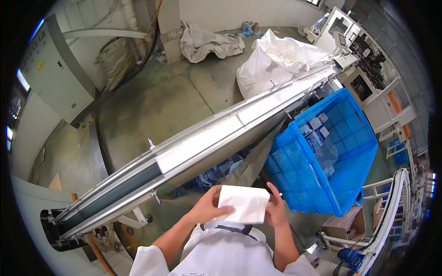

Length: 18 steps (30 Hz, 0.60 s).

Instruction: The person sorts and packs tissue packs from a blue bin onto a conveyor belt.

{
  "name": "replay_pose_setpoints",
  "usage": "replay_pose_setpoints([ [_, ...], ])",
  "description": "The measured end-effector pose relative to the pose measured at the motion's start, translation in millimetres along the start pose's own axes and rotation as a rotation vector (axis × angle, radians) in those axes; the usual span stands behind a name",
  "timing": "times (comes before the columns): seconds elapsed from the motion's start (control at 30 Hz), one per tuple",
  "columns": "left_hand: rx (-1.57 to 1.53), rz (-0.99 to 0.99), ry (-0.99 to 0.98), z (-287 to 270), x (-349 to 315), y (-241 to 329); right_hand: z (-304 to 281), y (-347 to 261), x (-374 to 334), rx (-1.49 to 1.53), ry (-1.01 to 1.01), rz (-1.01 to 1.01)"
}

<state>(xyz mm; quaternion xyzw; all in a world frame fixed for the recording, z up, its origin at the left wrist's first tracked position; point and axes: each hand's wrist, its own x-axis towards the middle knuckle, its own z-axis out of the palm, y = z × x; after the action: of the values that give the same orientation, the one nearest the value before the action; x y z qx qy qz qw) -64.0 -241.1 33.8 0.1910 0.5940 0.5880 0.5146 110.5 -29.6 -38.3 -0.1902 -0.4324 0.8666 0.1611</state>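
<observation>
Close in front of my body I hold a plain white rectangular pack [244, 205], which looks like a stack of folded tissue. My left hand [211, 207] grips its left side, thumb lying across the front face. At the right edge, my right hand [275, 207] closes against the pack, with a finger raised above the corner. Just beyond runs a slanting conveyor [124, 195]. A long row of white material [221, 131] covers its upper stretch, and the dark belt shows at the lower left.
To the right stands a blue plastic crate [304, 184] with several small blue-and-white packs [317, 131] inside. A large white sack [271, 60] sits past the conveyor. Blue scraps [221, 170] lie beneath it. A cardboard box [345, 225] and white machine frame [391, 216] stand lower right.
</observation>
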Motion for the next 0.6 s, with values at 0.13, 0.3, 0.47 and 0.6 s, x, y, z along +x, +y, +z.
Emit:
replay_pose_setpoints([
  [0.13, -0.007, 0.275, 0.008, -65.4, -4.2, 28.6, 31.4, -25.4, 20.9, 0.012, 0.099, -0.086],
  [0.3, -0.053, 0.243, 0.165, -115.2, 6.9, 32.3, 49.1, -25.1, 38.6, -0.074, 0.154, -0.028],
  [0.47, -0.019, 0.292, -0.019, -132.6, -19.3, 50.1, 78.4, 29.3, 112.1, -0.104, 0.049, 0.173],
  [0.6, -0.237, 0.025, 0.270, -186.2, -0.2, -1.2, 156.0, 56.8, 158.5, 0.255, -0.220, 0.552],
])
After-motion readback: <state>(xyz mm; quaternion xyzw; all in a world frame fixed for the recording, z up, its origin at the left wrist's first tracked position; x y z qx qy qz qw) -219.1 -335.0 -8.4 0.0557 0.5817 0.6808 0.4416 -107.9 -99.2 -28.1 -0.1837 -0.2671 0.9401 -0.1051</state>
